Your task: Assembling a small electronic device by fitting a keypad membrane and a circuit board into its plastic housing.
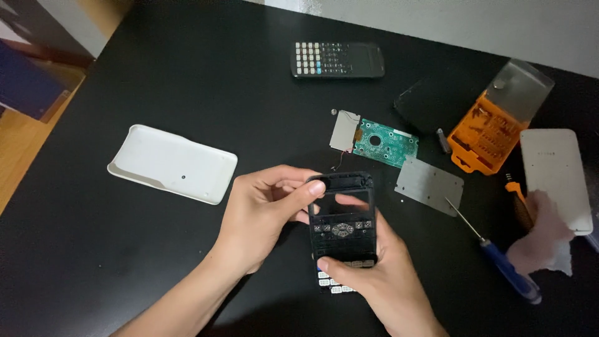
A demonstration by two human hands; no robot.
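Both my hands hold a black calculator front shell (342, 218) above the black table (187, 81). Its display window is an empty opening, and dark keys fill the lower part. My left hand (265, 212) pinches the shell's top left corner between thumb and fingers. My right hand (387, 274) cups the shell from below, thumb on its lower edge. A strip of white keys (331, 284) shows under the shell near my right thumb.
A white back cover (171, 163) lies at left. A whole black calculator (337, 60) sits at the far edge. A green circuit board (384, 142), grey metal plate (429, 185), blue-handled screwdriver (508, 271), orange bit case (490, 134), white cover (555, 178) and pink cloth (543, 240) lie at right.
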